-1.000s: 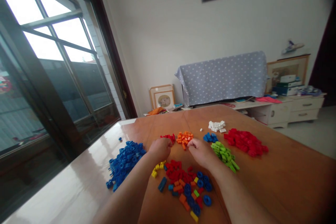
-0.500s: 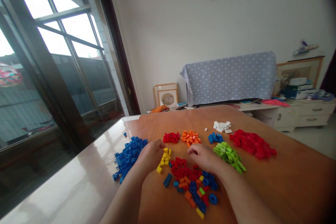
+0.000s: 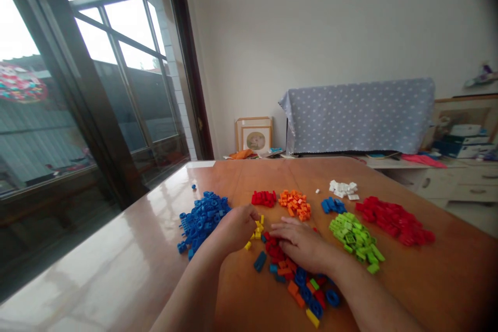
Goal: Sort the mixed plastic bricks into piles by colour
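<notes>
My left hand (image 3: 240, 225) is closed beside the small yellow pile (image 3: 258, 229); its fingertips are pinched together, and what they hold, if anything, is too small to make out. My right hand (image 3: 299, 241) lies palm down with its fingers spread over the red blocks (image 3: 274, 250) at the top of a mixed pile. Below it, orange blocks (image 3: 295, 293), blue round pieces (image 3: 332, 298) and a yellow block (image 3: 312, 318) show. A dark blue block (image 3: 260, 261) lies alone to the left of that pile.
A big blue pile (image 3: 204, 220) is at the left. Farther back on the table (image 3: 241, 176) are red (image 3: 263, 198), orange (image 3: 294, 204), small blue (image 3: 333, 205) and white (image 3: 343, 189) groups. Lime green (image 3: 356, 238) and red (image 3: 395, 220) piles lie at the right.
My right hand has come down and left onto the red blocks, its fingers now spread instead of curled. My left hand remains by the yellow pile. The view has turned slightly.
</notes>
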A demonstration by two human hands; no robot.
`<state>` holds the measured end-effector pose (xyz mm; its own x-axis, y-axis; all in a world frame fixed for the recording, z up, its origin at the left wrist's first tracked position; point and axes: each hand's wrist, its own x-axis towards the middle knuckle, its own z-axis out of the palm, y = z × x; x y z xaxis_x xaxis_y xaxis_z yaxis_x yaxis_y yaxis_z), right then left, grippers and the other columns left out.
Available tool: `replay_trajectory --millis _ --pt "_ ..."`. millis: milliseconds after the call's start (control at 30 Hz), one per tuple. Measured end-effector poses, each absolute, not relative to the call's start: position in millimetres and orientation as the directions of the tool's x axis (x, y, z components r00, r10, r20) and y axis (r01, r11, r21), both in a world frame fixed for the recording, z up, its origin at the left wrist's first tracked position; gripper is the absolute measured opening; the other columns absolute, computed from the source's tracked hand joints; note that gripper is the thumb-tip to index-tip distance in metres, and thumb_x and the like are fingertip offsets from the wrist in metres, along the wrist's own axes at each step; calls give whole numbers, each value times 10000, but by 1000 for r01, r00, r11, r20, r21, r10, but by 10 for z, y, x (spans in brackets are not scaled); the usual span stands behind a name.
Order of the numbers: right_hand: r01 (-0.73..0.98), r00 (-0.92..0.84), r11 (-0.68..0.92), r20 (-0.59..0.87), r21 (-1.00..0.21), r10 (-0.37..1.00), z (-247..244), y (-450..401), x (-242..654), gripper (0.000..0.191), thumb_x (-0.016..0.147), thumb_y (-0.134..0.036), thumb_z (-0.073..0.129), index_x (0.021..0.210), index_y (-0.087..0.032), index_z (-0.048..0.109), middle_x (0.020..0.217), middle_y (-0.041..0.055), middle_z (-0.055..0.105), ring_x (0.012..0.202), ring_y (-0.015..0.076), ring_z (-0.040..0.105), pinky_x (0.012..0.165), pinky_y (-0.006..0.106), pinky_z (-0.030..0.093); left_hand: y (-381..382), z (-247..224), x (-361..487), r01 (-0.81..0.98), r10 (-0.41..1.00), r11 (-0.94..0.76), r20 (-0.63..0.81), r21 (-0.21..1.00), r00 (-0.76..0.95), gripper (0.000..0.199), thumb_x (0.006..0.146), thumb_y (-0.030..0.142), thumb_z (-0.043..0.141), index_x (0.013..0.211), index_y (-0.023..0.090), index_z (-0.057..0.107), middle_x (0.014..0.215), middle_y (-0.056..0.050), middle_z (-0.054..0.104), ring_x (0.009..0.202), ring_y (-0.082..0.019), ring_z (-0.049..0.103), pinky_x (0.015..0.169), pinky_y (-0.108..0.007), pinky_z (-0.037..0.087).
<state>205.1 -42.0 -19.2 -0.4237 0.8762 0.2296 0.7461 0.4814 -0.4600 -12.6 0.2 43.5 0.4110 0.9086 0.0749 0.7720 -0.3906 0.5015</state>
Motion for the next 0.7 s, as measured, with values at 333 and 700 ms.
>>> replay_trajectory --millis 333,700 --pt "758 -426 496 255 -422 868 -136 -438 1942 436 913 -224 497 1311 -306 655 1372 22 639 1359 293 443 1130 471 333 -2 459 -185 819 909 -404 82 408 408 227 888 219 442 914 201 667 886 -61 726 763 -168 632 637 -245 396" --pt "779 -406 474 247 -411 880 -133 -446 1922 377 918 -272 522 1268 -283 661 1375 45 620 1352 291 446 1140 470 316 41 387 -240 818 909 -414 138 400 392 233 895 236 445 927 220 675 873 -53 725 758 -170 632 631 -247 392"
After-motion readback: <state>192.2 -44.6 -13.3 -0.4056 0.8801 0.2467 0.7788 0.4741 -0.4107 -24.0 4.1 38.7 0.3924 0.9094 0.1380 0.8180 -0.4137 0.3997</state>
